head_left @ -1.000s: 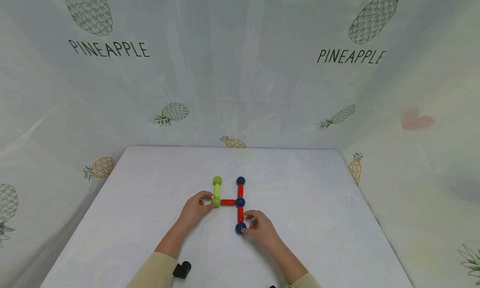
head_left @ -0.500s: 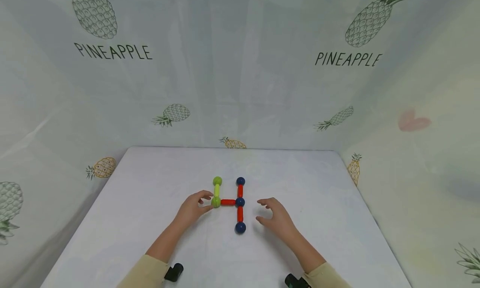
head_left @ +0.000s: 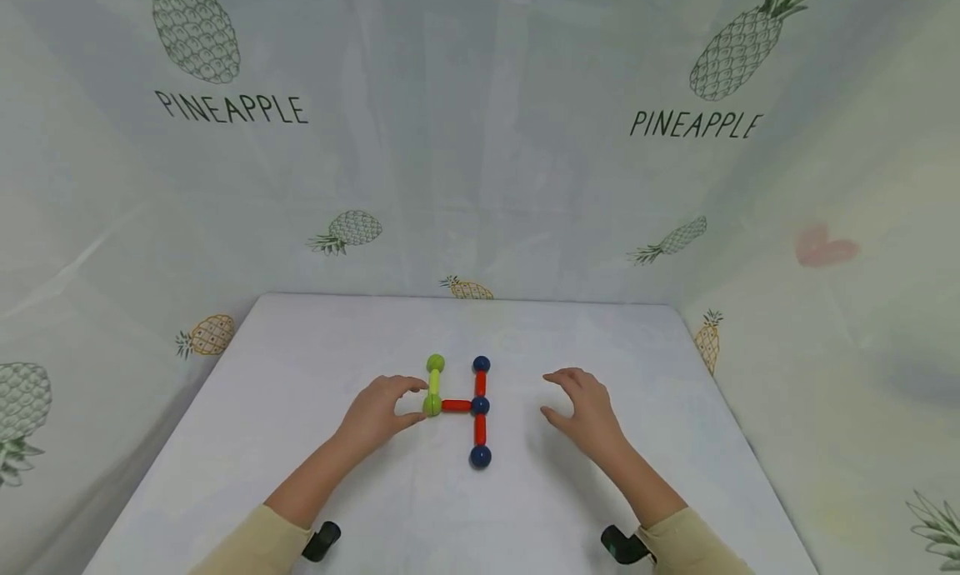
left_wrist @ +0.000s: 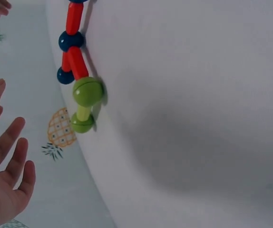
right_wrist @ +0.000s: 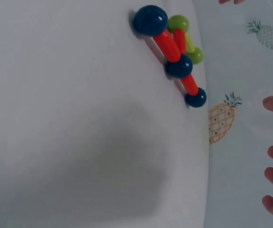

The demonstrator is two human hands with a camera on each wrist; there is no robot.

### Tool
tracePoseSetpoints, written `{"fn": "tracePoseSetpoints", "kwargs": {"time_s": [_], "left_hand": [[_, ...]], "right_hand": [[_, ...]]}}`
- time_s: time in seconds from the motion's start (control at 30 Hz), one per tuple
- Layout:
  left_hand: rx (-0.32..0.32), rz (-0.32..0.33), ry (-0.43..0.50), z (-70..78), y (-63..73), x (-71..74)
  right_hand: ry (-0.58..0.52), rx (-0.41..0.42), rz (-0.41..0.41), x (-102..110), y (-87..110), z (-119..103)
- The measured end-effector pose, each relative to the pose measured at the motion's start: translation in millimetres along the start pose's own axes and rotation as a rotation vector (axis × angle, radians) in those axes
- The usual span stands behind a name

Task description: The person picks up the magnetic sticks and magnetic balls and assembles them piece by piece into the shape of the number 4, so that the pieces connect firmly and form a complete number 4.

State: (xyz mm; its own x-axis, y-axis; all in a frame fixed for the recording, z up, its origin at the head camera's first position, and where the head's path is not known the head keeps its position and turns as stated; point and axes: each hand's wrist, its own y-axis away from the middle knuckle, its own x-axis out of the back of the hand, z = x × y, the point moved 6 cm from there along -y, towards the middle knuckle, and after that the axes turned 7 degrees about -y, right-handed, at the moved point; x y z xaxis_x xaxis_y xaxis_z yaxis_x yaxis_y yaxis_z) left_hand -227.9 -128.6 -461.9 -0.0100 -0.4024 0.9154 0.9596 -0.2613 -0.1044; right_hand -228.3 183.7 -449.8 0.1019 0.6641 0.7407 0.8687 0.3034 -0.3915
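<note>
A ball-and-rod building toy lies on the white table (head_left: 360, 325). Its right side is a line of three dark blue balls, with the middle blue ball (head_left: 480, 405) joined by red rods to the far and near ones. A third red rod (head_left: 456, 406) runs left to a green ball (head_left: 432, 404), from which a light green rod (head_left: 434, 382) leads to another green ball (head_left: 435, 363). My left hand (head_left: 378, 412), thumb and fingers spread, is raised beside the nearer green ball. Away to the right of the toy, my right hand (head_left: 588, 410) is raised with fingers apart, holding nothing.
Dark wrist cameras sit by both sleeves, one by the left sleeve (head_left: 251, 542) and one by the right sleeve (head_left: 697, 546). A pale curtain (head_left: 495, 158) printed with pineapples hangs behind the table and along its sides.
My right hand has let go of the near blue ball and moved right and away from me. The left hand's thumb and fingers have spread wider beside the green ball. The toy stays put.
</note>
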Motion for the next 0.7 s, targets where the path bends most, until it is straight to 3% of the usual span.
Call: {"fn": "tracePoseSetpoints", "kwargs": {"time_s": [0.27,0.43,0.7], "left_hand": [[-0.084,0.059,-0.085,8.1,5.0,26.5],[-0.149,0.14,-0.134,12.6,6.5,43.3],[-0.198,0.226,-0.297,6.7,10.9,55.2]], "right_hand": [[0.101,0.004,0.013,18.9,-3.1,4.8],[0.188,0.015,0.015,28.5,-5.2,8.8],[0.29,0.009,0.003,39.3,-4.0,17.6]]}}
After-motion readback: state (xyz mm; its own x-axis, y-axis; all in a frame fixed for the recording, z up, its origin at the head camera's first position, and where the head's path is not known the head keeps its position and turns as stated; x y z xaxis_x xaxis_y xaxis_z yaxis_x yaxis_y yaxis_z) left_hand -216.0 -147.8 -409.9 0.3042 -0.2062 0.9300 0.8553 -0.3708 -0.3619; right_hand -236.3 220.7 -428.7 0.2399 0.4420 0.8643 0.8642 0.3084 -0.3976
